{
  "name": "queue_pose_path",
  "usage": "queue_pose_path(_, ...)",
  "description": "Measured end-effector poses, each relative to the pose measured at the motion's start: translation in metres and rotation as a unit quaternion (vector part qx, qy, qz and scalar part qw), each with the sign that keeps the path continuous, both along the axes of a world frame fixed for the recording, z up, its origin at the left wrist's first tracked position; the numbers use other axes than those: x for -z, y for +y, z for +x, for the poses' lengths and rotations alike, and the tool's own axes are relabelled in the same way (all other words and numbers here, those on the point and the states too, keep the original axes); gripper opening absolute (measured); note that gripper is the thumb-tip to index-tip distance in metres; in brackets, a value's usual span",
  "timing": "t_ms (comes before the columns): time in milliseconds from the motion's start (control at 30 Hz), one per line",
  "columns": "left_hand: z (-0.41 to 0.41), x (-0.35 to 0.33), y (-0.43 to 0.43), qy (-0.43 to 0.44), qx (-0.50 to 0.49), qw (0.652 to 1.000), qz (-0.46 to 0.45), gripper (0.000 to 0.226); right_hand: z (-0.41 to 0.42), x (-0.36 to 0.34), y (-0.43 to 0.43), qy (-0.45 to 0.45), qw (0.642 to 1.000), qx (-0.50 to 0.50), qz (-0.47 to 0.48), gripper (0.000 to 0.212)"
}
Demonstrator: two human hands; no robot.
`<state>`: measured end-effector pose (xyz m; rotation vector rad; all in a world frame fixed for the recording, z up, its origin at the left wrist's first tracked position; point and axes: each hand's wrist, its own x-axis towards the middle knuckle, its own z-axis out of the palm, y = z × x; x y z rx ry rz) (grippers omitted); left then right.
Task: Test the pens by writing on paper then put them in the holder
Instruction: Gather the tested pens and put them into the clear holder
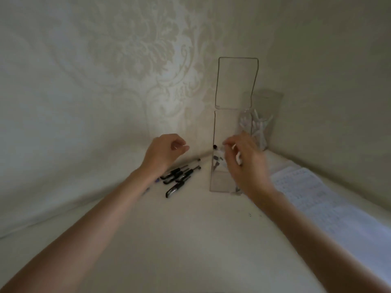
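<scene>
My right hand [243, 163], fingers closed on a white pen [238, 155], should lower it straight into the clear plastic holder [220, 180]; my left hand [164, 153] hovers half-curled, empty.

A clear cup [262, 123] of white sticks stands against damask wallpaper [137, 49].

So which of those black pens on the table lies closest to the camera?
The lowest pen of the loose black pens, lying a little apart from the bunch, its dark cap end pointing toward the camera. The others lie clustered farther back, near the left hand.
</scene>
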<state>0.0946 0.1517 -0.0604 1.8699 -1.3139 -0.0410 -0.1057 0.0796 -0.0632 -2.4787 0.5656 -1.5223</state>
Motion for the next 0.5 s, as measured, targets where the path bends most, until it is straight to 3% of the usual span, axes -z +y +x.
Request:
queue_pose_path(67, 0.025, 0.026, 0.010, 0.027, -0.009, 0.998, 0.047, 0.005, 0.014, 0.022, 0.015, 0.127, 0.990, -0.029, 0.060, 0.022)
queue_pose_path(167, 0.041, 0.055, 0.015, 0.043, 0.014, 0.995, 0.088, 0.017, 0.038, 0.057, 0.024, 0.285, 0.945, -0.024, 0.162, 0.029)
queue_pose_path(267, 0.043, 0.066, 0.015, -0.015, 0.092, 0.988, 0.127, 0.035, 0.062, 0.073, 0.026, 0.320, 0.925, -0.027, 0.204, 0.050)
queue_pose_path(333, 0.044, 0.073, 0.013, -0.047, 0.140, 0.978, 0.149, 0.031, 0.078, 0.076, 0.025, 0.342, 0.915, -0.024, 0.213, 0.062)
queue_pose_path(500, 0.050, 0.085, 0.019, -0.136, 0.158, 0.963, 0.173, 0.040, 0.096, 0.083, 0.019, 0.381, 0.910, 0.010, 0.164, 0.059)
